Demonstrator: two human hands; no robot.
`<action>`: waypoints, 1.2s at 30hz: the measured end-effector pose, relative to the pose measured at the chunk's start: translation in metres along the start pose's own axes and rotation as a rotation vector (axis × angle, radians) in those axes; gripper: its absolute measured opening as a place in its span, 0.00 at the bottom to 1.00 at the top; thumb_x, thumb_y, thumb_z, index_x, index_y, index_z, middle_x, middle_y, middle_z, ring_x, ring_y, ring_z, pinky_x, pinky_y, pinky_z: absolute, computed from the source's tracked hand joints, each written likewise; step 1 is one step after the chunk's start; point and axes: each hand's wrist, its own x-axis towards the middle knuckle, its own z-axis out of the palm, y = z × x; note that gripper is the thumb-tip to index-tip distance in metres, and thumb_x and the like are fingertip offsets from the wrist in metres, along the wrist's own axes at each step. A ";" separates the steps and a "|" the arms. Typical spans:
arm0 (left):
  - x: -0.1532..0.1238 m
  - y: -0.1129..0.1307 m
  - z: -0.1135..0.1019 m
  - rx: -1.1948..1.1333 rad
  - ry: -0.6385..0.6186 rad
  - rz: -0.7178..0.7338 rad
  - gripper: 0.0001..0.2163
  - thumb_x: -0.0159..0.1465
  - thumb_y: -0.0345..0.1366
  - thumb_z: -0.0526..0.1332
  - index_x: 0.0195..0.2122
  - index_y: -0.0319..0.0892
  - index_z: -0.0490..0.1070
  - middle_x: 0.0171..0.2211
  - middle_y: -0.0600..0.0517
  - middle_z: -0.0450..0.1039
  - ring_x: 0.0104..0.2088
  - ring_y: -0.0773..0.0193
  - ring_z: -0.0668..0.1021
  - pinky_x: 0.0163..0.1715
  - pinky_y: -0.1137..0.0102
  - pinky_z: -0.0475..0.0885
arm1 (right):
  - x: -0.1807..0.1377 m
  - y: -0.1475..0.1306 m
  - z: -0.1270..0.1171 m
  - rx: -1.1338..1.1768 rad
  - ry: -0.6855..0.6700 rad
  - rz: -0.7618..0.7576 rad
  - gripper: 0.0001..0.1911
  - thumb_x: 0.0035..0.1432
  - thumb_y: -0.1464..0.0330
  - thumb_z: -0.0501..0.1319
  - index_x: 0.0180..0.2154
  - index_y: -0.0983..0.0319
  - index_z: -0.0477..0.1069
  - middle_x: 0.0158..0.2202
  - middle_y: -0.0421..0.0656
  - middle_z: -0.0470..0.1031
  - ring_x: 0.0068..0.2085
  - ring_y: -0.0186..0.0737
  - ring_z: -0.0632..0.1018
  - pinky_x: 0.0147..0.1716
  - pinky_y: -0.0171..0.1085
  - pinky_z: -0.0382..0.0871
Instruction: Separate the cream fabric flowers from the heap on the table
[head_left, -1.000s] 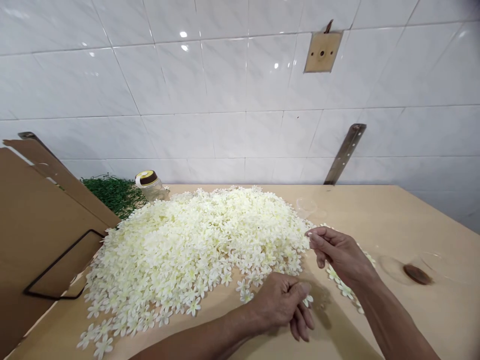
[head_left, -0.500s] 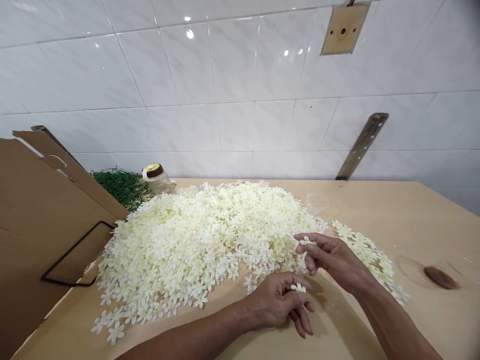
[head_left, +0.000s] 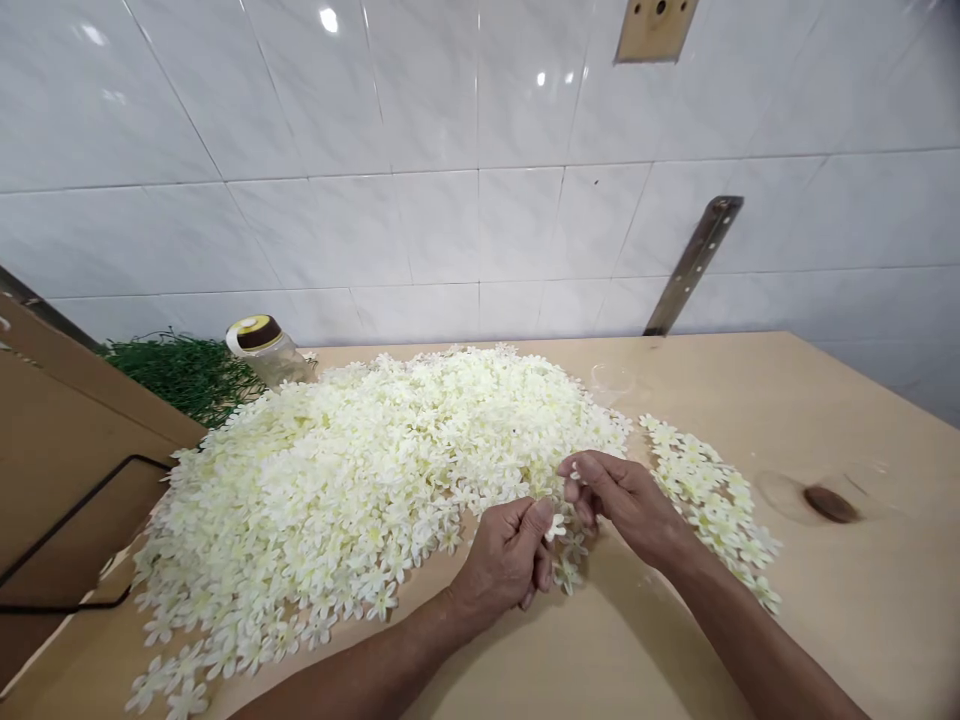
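Observation:
A big heap of small cream-white fabric flowers (head_left: 375,470) covers the middle of the wooden table (head_left: 862,600). My left hand (head_left: 504,558) is closed at the heap's near right edge, pinching a single white flower (head_left: 556,527) between thumb and fingers. My right hand (head_left: 616,495) is just beside it, fingers curled and pinched together at the same flower, fingertips nearly touching my left hand. A narrow strip of sorted flowers (head_left: 712,500) lies to the right of my right hand.
A cardboard sheet (head_left: 52,470) with a black wire frame (head_left: 67,530) leans at the left. Green artificial stems (head_left: 176,370) and a lidded jar (head_left: 266,348) lie at the back left. A dark knot (head_left: 825,503) marks the table. White tiled wall with metal bracket (head_left: 694,262) behind.
Both hands came together at the heap's edge: my left hand moved up with its flower, my right hand moved down-left to meet it. The camera tilted down and left.

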 end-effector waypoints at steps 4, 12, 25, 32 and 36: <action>0.006 0.001 -0.001 -0.216 -0.014 0.025 0.22 0.65 0.55 0.57 0.29 0.38 0.67 0.21 0.51 0.73 0.12 0.71 0.68 0.11 0.76 0.62 | -0.001 -0.001 -0.004 0.072 -0.078 -0.017 0.20 0.62 0.56 0.63 0.52 0.61 0.73 0.36 0.45 0.79 0.25 0.34 0.75 0.26 0.37 0.73; 0.006 0.025 0.001 -0.437 -0.050 0.024 0.20 0.60 0.42 0.66 0.50 0.39 0.68 0.25 0.54 0.73 0.16 0.70 0.71 0.14 0.76 0.64 | -0.006 -0.012 0.005 -0.018 -0.061 -0.034 0.18 0.63 0.54 0.61 0.31 0.63 0.73 0.20 0.38 0.73 0.16 0.31 0.71 0.17 0.32 0.68; 0.020 0.051 0.008 -0.278 0.104 0.165 0.16 0.60 0.47 0.67 0.30 0.38 0.70 0.22 0.55 0.69 0.15 0.76 0.66 0.14 0.78 0.59 | -0.008 -0.017 0.009 0.307 0.051 -0.159 0.15 0.60 0.60 0.66 0.46 0.60 0.74 0.33 0.40 0.76 0.24 0.30 0.74 0.24 0.33 0.73; 0.023 0.056 0.008 -0.410 0.047 0.142 0.18 0.58 0.45 0.70 0.42 0.37 0.75 0.37 0.46 0.77 0.27 0.68 0.77 0.31 0.71 0.73 | -0.008 -0.023 0.000 0.329 0.036 -0.082 0.20 0.57 0.58 0.68 0.49 0.61 0.75 0.43 0.48 0.79 0.27 0.33 0.79 0.27 0.35 0.76; 0.024 0.053 0.014 -0.361 0.051 0.150 0.17 0.56 0.43 0.71 0.39 0.34 0.76 0.29 0.48 0.75 0.24 0.69 0.75 0.28 0.73 0.71 | -0.010 -0.023 0.001 0.166 0.110 -0.092 0.21 0.58 0.55 0.66 0.46 0.63 0.76 0.36 0.45 0.79 0.23 0.33 0.77 0.21 0.34 0.75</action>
